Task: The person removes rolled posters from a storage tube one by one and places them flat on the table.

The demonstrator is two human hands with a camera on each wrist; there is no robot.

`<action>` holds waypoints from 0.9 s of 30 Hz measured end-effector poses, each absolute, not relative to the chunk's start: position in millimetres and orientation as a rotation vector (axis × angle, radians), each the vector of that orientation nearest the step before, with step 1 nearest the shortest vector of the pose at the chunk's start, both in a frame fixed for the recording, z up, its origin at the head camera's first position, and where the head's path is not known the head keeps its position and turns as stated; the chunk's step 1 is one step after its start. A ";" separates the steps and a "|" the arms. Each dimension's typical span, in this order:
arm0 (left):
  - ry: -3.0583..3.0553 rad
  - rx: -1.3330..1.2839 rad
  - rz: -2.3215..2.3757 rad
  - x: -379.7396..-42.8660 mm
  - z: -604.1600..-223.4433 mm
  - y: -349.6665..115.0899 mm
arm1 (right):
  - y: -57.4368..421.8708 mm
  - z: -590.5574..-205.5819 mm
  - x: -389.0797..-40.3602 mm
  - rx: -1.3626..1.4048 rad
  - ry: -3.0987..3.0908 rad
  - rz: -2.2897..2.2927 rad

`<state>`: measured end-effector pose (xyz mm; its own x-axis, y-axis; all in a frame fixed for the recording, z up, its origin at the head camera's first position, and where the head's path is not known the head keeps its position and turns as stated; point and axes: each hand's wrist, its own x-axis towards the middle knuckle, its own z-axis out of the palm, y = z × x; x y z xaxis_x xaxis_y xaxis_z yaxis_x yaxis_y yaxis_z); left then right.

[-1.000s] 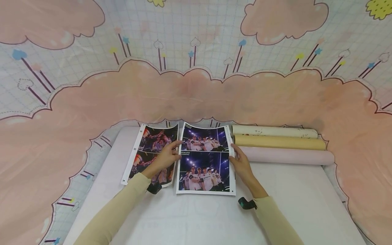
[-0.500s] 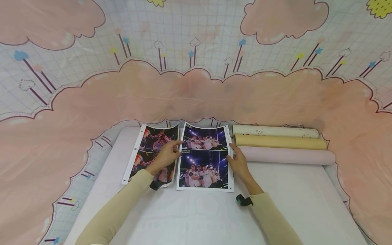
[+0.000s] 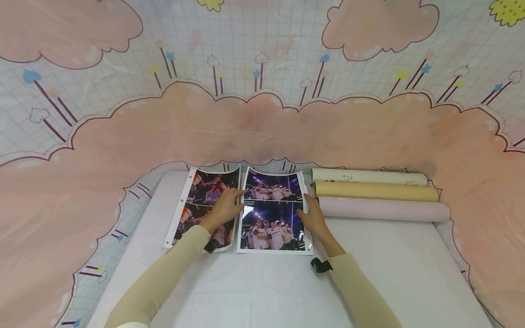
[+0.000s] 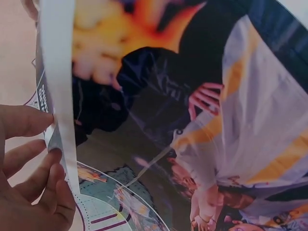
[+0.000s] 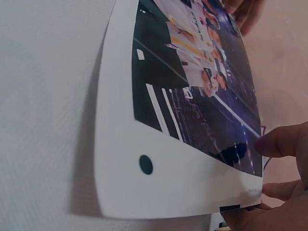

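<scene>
A glossy printed photo sheet [image 3: 270, 228] with two blue-purple group pictures is held up at a slant over the table, bowed between both hands. The left hand [image 3: 223, 209] pinches its left edge; in the left wrist view, thumb and fingertips meet on the curled paper edge. On the opposite edge, the right hand [image 3: 313, 218] grips the sheet between thumb and fingers, its thumb over the picture in the right wrist view. Beneath the left hand and forearm lies a second photo sheet [image 3: 201, 184] with red-orange pictures, partly hidden by them.
Three rolls lie side by side at the back right: a floral cream roll [image 3: 369, 176], a yellow roll [image 3: 377, 191] and a pink roll [image 3: 385, 210]. A white cover [image 3: 262, 291] spreads over the table. Behind it hangs a cloud-patterned cloth [image 3: 262, 123].
The right hand has shifted a little left with the sheet's right edge. The sheet's lower edge has risen slightly in view, and a glare spot now shows near its left side.
</scene>
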<state>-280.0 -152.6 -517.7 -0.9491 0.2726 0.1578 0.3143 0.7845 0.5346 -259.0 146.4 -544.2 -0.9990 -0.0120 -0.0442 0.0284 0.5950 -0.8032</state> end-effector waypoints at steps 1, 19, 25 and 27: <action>-2.901 -0.477 -0.864 -280.6 -518.4 -152.0 | 146.3 -545.8 -260.7 0.002 2.774 -1.380; -2.952 -0.476 -0.832 -277.6 -523.5 -146.0 | 145.9 -547.1 -264.8 0.015 2.711 -1.362; -2.924 -0.497 -0.851 -273.3 -527.2 -149.5 | 148.0 -547.8 -258.1 -0.033 2.722 -1.372; -2.917 -0.501 -0.861 -270.2 -527.2 -150.5 | 148.2 -546.4 -253.9 -0.068 2.739 -1.365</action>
